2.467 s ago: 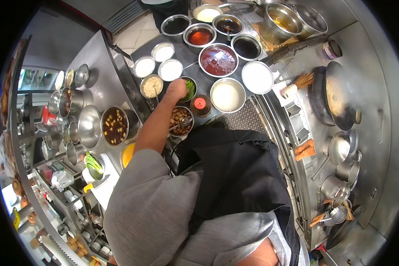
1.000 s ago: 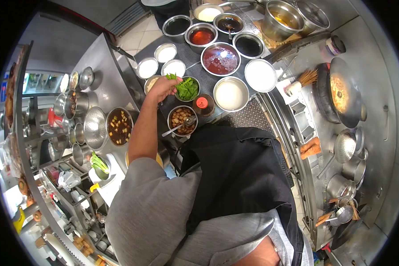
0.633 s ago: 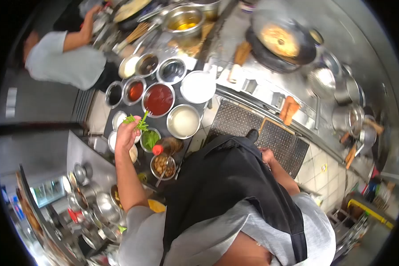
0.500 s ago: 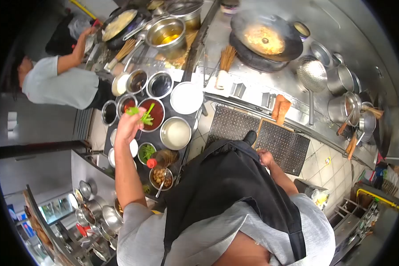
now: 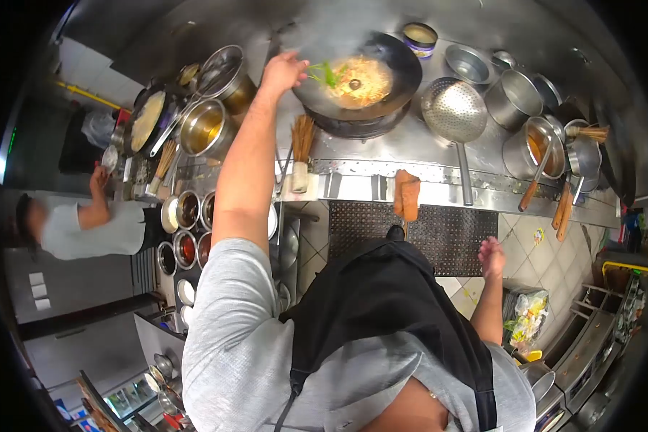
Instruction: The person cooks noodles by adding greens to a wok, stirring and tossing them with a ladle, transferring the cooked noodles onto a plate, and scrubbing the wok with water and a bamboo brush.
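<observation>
My left hand [image 5: 284, 73] is stretched out at the left rim of a black wok [image 5: 407, 72]. A bunch of cut scallion greens [image 5: 325, 73] is at its fingertips, partly over the food; some pieces look loose and blurred. Pale fried food with orange bits [image 5: 367, 81], perhaps noodles or egg, lies steaming in the wok. My right hand [image 5: 492, 258] hangs low at my right side above the floor, fingers apart, holding nothing.
A bamboo brush [image 5: 302, 140], a perforated skimmer [image 5: 453, 111] and a folded orange cloth [image 5: 407, 196] lie along the stove's front. Metal pots [image 5: 513, 103] stand at right. Sauce bowls [image 5: 186, 248] are at left, where a co-worker [image 5: 93, 227] stands beside another wok [image 5: 147, 122].
My left hand has carried the greens from above the sauce bowls to the wok. My right hand has swung outward from the apron. My body has turned towards the stove.
</observation>
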A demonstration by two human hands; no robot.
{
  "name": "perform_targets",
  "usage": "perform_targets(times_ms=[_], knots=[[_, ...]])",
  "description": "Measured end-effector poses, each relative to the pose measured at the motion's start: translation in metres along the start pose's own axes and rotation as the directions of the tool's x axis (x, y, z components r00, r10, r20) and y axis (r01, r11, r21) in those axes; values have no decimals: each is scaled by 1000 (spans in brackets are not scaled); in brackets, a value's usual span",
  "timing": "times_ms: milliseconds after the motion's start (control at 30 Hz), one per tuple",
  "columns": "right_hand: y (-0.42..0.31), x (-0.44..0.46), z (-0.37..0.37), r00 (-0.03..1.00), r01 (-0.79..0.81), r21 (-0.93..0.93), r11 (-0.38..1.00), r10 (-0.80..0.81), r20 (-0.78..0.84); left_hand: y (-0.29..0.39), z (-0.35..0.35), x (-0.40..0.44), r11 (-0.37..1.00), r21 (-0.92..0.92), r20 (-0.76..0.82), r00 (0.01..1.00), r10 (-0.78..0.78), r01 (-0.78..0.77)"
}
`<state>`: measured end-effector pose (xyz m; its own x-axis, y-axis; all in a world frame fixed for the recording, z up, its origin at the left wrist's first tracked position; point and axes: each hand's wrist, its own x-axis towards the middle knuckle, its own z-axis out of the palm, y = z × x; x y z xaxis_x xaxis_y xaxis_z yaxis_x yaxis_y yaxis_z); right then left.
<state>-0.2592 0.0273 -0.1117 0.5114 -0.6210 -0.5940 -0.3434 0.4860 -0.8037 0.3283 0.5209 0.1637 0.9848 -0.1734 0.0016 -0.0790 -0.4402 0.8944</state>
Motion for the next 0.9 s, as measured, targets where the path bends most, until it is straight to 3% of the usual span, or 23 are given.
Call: perform_targets(times_ms=[133, 200, 300, 367, 400, 433, 467, 500, 533, 567, 633, 700, 733, 767, 800, 867, 900], knots=[[-81, 21, -1, 993, 102, 259, 960, -83, -82, 22, 37, 25, 935, 290, -139, 957, 255, -207], [-130, 12, 31, 989, 123, 423, 898, -77, -123, 33, 50, 14, 943, 246, -140, 955, 262, -223], [-211, -21, 103, 1000, 7, 578, 816, -3, -7, 44, 71, -18, 970, 123, -126, 966, 224, -209], [-187, 62, 70, 963, -5, 556, 831, -146, 226, 44, 94, -56, 975, -12, -18, 975, 221, -222], [-182, 94, 61, 917, -3, 543, 839, -215, 337, 49, 108, -81, 967, 9, 42, 967, 253, -253], [-198, 86, 86, 977, 31, 526, 850, -136, 162, 52, 120, -102, 987, 72, 148, 980, 133, -145], [-204, 76, 104, 981, 70, 495, 866, -150, 124, 42, 135, -116, 983, -18, 231, 956, 179, -180], [-208, 69, 120, 982, 108, 462, 880, -166, 86, 39, 151, -133, 993, -83, 302, 948, 100, -78], [-210, 59, 141, 982, 143, 428, 893, -181, 49, 42, 164, -151, 994, -36, 354, 928, 113, -107], [-210, 32, 165, 965, 222, 365, 904, -257, 51, 40, 181, -165, 985, -65, 370, 913, 173, -161], [-182, -1, 205, 893, 415, 220, 883, -441, 89, 43, 209, -186, 982, -170, 512, 844, 159, -82], [-164, -52, 256, 898, 436, -65, 897, -430, 89, 62, 226, -199, 976, -196, 577, 794, 192, -93], [-157, -75, 286, 893, 449, -118, 886, -443, 79, 58, 237, -200, 963, -222, 570, 781, 256, -153], [-154, -93, 303, 891, 446, -200, 872, -411, 195, 61, 244, -201, 952, -189, 525, 795, 304, -239], [-139, -99, 324, 794, 584, -111, 804, -538, 282, 63, 246, -201, 935, -149, 482, 803, 352, -321], [-135, -121, 364, 567, 787, 9, 616, -730, 382, 49, 238, -186, 985, -112, 372, 914, 162, -128], [-140, -119, 363, 612, 719, -96, 688, -562, 557, 35, 235, -176, 994, -102, 315, 947, 59, -28]])
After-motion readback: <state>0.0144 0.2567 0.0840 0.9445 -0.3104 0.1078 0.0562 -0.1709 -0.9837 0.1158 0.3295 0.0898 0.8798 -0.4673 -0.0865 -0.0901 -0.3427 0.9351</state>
